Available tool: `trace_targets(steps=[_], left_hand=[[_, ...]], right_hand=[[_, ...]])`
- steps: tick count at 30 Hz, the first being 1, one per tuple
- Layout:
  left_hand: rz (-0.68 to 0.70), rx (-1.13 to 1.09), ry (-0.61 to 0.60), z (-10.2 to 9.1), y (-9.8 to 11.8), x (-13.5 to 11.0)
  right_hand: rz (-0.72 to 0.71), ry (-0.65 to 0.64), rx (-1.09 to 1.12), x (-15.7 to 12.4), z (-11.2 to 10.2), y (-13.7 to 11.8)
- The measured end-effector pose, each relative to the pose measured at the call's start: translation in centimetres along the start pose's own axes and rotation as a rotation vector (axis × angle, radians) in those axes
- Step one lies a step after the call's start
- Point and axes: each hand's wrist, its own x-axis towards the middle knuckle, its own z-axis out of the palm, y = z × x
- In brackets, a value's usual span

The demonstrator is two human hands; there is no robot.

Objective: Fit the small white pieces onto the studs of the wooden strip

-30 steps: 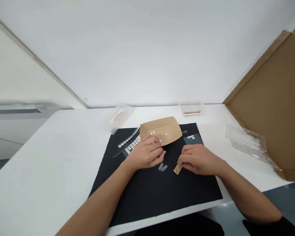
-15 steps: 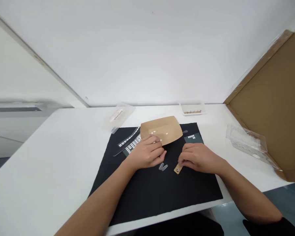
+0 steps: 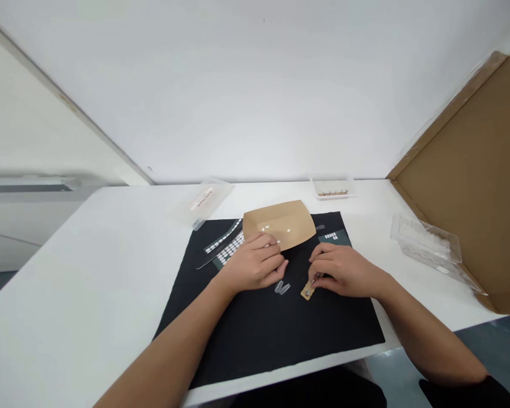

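My left hand [image 3: 257, 263] has its fingers curled in beside the near edge of a brown paper tray [image 3: 297, 241]. What its fingertips hold, if anything, is hidden. My right hand [image 3: 342, 269] bends over a small wavy-edged wooden strip [image 3: 307, 291] with shiny metal studs, its thumb and fingertips closed at the strip's upper part. Those fingers partly cover the strip, so I cannot make out what they pinch. Between the hands, clear false nail tips [image 3: 282, 288] lie on a black mat [image 3: 280, 334]. Small white ovals [image 3: 288, 230] are in the tray.
Tweezers [image 3: 208, 262] and a sheet of white oval stickers [image 3: 228, 252] lie left of the tray. A second sticker sheet [image 3: 334, 237] is at right. Behind stand a clear box [image 3: 332, 195] and a clear lid [image 3: 206, 199]. Plastic cases [image 3: 429, 241] sit beside a cardboard panel [image 3: 471, 181].
My right hand has lifted slightly and its fingers have shifted, uncovering more of the wooden strip and its metal studs. The left hand has stayed in place.
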Motion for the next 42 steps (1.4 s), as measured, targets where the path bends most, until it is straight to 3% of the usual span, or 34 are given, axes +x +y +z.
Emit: trace_targets(steps=[19,33,42], left_hand=[[-0.003,0.008,-0.008,-0.3,0.2,0.3],[-0.010,-0.029,-0.002,0.0,0.2,0.0],[-0.022,-0.056,-0.053,0.2,0.3,0.0]], right_hand=[[-0.008,0.007,0.065,0.2,-0.4,0.0],[-0.026,0.278,-0.047,0.6,0.9,0.8],[-0.034,0.298,-0.076,0.9,1.6,1.4]])
